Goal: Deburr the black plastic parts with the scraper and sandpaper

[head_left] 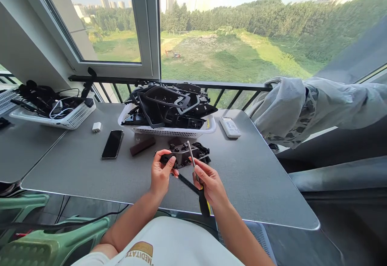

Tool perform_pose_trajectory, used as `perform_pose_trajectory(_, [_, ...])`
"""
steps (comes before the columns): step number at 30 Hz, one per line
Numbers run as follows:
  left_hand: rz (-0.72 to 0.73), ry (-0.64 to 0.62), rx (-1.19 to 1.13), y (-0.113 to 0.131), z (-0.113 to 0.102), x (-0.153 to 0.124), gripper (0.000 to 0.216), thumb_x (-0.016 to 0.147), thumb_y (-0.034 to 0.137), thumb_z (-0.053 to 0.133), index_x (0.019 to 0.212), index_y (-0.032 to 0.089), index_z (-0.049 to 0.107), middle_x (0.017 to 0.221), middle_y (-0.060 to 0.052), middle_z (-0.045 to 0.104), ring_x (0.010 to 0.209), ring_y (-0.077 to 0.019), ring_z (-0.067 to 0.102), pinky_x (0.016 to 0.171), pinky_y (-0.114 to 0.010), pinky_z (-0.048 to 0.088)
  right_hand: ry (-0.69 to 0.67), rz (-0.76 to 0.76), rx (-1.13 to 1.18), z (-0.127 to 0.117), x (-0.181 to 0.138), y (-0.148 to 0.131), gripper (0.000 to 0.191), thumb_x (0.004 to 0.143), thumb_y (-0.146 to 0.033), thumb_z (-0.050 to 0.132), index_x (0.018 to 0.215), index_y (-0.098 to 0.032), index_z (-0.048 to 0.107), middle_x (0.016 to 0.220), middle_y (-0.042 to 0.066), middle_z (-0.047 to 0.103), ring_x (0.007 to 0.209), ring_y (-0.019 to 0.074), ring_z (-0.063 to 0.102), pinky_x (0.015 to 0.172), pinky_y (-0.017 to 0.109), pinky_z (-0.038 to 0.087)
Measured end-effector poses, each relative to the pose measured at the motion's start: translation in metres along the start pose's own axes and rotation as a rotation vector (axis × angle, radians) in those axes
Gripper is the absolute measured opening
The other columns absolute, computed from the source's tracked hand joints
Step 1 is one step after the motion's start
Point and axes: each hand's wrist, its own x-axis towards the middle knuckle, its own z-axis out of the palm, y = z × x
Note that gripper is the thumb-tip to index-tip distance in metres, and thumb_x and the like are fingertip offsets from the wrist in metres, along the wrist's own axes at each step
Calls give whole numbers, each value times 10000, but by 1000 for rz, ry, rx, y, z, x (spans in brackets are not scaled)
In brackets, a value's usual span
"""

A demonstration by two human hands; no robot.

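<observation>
My left hand [161, 173] pinches the left end of a black moulded plastic part [184, 156] between thumb and fingers, just above the table. My right hand [208, 179] grips a slim grey metal tool that looks like a file [191, 153], with a black-and-yellow handle [204, 204]. Its shaft points up and away, crossing in front of the part; whether they touch I cannot tell. A narrow black strip [188, 183] slants below the part toward the handle; I cannot make out whether it is joined to the part.
Behind the hands stands a white basket [169, 130] heaped with black plastic parts. Around it lie a dark brown bar [142, 146], a phone [112, 144], a white charger [96, 127] and a white device [230, 127]. Another basket [75, 116] holds cables. Green stools [72, 233] stand below the table.
</observation>
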Motion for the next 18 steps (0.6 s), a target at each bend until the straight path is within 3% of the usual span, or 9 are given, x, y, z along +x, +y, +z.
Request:
perform_pose_trajectory(5, [-72,-37,-44,0,4,-1,591,534,413,879,996,219,566,649,68,621,456,-75,557,459,-190,458,34,-47,22,2,0,0,492,690,-527,786,1048,-190,767,463,-75,418,393,72,327,404,231,209])
perform_pose_trajectory(8, [-54,-29,-45,-3,6,-3,586,543,326,875,1032,227,569,739,47,659,547,-80,572,517,-191,476,45,-62,-10,4,0,3,509,694,-540,778,1054,-179,760,443,-82,411,390,75,330,415,238,213])
perform_pose_trajectory(13, [-42,53,-65,-8,8,-3,479,594,303,823,1016,222,612,707,54,646,538,-81,578,552,-210,495,12,-45,-50,8,1,9,533,690,-560,778,1061,-178,743,444,-93,412,392,71,331,415,235,231])
perform_pose_trajectory(15, [-32,88,-84,-10,6,-2,396,600,314,818,942,207,651,715,42,659,545,-82,592,560,-211,502,-15,-36,-47,9,1,9,509,703,-554,774,1056,-189,737,478,-85,455,392,61,336,407,228,225])
perform_pose_trajectory(18, [-17,136,-120,-11,4,1,296,579,344,838,776,184,684,690,35,662,545,-77,601,566,-203,511,-72,-23,-14,11,-1,4,460,707,-536,781,1030,-214,725,688,-27,622,398,34,352,392,218,213])
